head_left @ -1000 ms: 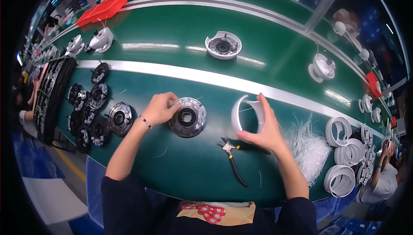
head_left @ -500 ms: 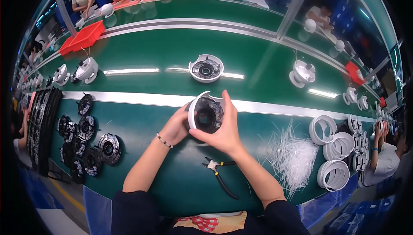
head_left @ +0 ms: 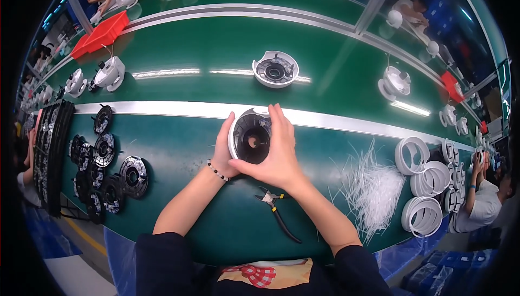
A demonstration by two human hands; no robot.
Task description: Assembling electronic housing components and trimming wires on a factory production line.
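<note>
A round white housing with a black ring-shaped insert (head_left: 242, 133) is held between my two hands over the near part of the table. My left hand (head_left: 222, 158) curves round its left side. My right hand (head_left: 276, 158) covers the right side, with its thumb across the lower rim and its fingers over the upper edge. Skin shows through the hole in the middle. Below my hands lie side cutters (head_left: 279, 219) with black and yellow handles, untouched. Beyond the metal strip, a similar white housing with a black insert (head_left: 275, 69) sits on the green belt.
Black ring-shaped parts with circuit boards (head_left: 133, 177) lie to the left, beside a black rack (head_left: 54, 155). Thin white plastic strips (head_left: 374, 196) are heaped at right, next to stacked white rings (head_left: 421, 216). Red bins (head_left: 103, 33) stand far left. Other people sit around the line.
The housing has turned in my hands, so its insert now faces me more. My right fingers have shifted over its upper edge. The whole view has moved slightly.
</note>
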